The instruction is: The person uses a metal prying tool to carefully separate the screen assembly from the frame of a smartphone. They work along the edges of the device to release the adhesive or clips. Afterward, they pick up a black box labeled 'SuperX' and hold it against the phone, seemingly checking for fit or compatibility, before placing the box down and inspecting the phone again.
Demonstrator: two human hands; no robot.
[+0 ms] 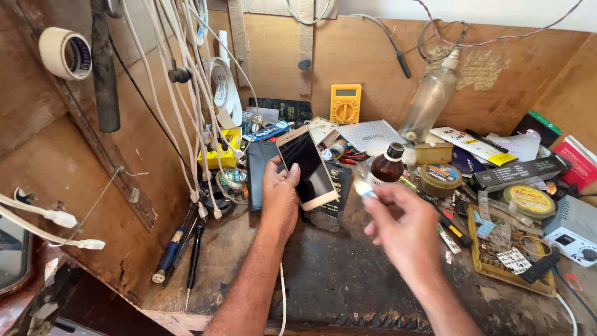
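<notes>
My left hand point(278, 198) holds a gold-edged smartphone point(307, 167) upright and tilted, its dark screen facing me. My right hand point(404, 230) is raised to the right of the phone, blurred, pinching a small thin pale piece point(364, 188) between thumb and fingers. A white cable point(283, 305) runs along my left forearm. Under both hands lies a dark worn work mat point(336, 274) on the wooden bench.
A brown bottle point(387, 165) and round tins point(439, 179) stand just behind my right hand. A yellow multimeter point(345, 103) leans on the back wall. White cables point(186, 93) hang at left; screwdrivers point(180, 255) lie below them. A yellow parts tray point(513, 258) sits at right.
</notes>
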